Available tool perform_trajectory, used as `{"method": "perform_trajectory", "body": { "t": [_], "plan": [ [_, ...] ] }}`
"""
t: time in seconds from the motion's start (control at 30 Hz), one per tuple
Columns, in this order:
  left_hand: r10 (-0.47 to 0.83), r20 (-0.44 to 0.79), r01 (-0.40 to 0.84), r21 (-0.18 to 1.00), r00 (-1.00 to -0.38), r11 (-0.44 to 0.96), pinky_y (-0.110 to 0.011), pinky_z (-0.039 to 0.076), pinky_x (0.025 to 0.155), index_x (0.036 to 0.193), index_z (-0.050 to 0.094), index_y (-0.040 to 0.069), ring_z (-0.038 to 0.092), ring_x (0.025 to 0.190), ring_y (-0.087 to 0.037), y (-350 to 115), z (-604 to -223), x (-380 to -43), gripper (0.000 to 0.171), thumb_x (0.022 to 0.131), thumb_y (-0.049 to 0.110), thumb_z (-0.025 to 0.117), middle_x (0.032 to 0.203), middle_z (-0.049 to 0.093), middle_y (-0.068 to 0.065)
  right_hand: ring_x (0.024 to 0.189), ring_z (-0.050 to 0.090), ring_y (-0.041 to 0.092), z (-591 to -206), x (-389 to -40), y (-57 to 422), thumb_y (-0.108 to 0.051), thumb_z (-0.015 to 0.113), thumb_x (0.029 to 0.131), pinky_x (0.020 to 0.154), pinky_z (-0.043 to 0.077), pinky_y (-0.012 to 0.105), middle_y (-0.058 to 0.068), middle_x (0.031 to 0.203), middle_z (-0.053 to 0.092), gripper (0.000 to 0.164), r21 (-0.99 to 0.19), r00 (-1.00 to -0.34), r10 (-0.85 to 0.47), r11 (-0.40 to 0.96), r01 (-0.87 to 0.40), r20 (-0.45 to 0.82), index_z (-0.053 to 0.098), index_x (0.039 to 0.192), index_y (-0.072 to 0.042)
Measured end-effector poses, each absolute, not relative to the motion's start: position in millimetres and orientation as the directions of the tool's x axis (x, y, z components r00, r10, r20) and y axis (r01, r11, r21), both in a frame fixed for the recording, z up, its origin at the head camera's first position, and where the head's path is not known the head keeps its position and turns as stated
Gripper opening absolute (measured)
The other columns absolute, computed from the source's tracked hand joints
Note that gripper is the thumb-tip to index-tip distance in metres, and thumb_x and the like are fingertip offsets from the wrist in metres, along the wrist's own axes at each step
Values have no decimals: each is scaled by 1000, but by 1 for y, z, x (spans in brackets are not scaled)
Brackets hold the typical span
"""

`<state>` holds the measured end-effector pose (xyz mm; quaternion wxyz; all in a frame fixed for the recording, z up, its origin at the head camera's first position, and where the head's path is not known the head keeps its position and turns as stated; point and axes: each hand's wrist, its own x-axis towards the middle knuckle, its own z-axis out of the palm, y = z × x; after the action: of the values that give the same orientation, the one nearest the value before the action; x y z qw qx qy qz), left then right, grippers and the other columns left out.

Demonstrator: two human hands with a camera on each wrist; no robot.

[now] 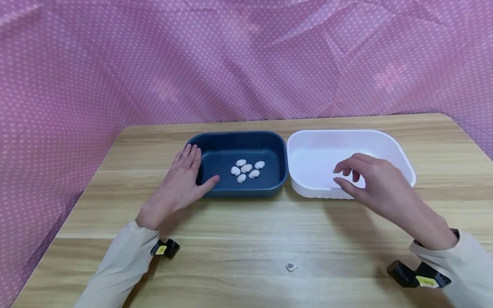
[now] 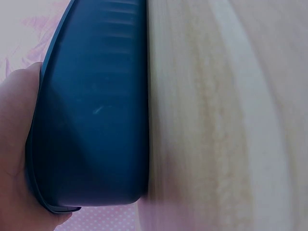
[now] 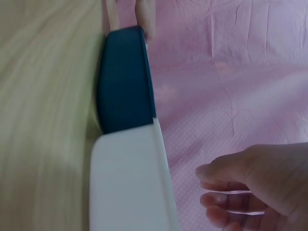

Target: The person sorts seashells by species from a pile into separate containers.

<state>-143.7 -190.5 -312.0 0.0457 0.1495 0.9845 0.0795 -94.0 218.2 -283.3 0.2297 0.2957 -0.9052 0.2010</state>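
Several small white seashells (image 1: 246,168) lie loosely grouped on the floor of a dark blue tray (image 1: 246,193). My left hand (image 1: 181,182) rests over that tray's left end, fingers extended along the rim and thumb reaching over the near corner. In the left wrist view, part of this hand (image 2: 17,144) touches the rim. Above the near side of a white tray (image 1: 316,191) hovers my right hand (image 1: 379,184), its fingers loosely bent and a gap between thumb and forefinger. No object shows between the right fingers (image 3: 226,168) in the right wrist view.
A single shell (image 1: 291,266), greyish in the middle, sits on the wooden table (image 1: 231,239) toward the front. The two trays stand side by side, ends nearly touching. Pink dotted cloth (image 1: 231,64) hangs behind the table. Each wrist carries a black camera (image 1: 404,273).
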Motion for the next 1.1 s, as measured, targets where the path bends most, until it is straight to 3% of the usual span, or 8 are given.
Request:
{"method": "perform_trajectory", "body": {
  "t": [0.37, 0.73, 0.93, 1.1],
  "plan": [
    [300, -67, 285, 173, -952, 943, -49, -1, 118, 152, 7, -4, -5, 147, -33, -190, -311, -142, 97, 93, 66, 38, 160, 3, -21, 66, 56, 7, -294, -78, 204, -8, 82, 68, 53, 49, 27, -3, 85, 66, 24, -228, -719, -481, 729, -646, 501, 69, 88, -13],
    [299, -74, 283, 174, -951, 943, -49, -1, 118, 152, 7, -4, -6, 147, -32, -190, -310, -141, 97, 93, 67, 36, 160, 2, -21, 62, 51, 2, -306, -63, 192, -9, 82, 70, 50, 43, 19, -11, 79, 62, 24, -238, -722, -528, 709, -664, 447, 69, 89, -16],
    [297, -76, 281, 173, -952, 944, -49, -1, 118, 152, 7, -4, -7, 147, -32, -191, -310, -141, 98, 93, 68, 36, 160, 2, -20, 62, 51, 1, -314, -51, 180, -12, 81, 73, 51, 43, 19, -10, 79, 61, 21, -270, -708, -573, 665, -696, 413, 69, 89, -15],
    [305, -63, 291, 170, -950, 942, -49, -1, 118, 152, 8, -5, -5, 147, -33, -191, -311, -141, 97, 93, 67, 36, 160, 3, -22, 67, 53, -1, -319, -38, 167, -24, 78, 80, 57, 48, 19, -12, 82, 62, 17, -401, -743, -620, 632, -663, 252, 69, 93, -16]
  ]
}}
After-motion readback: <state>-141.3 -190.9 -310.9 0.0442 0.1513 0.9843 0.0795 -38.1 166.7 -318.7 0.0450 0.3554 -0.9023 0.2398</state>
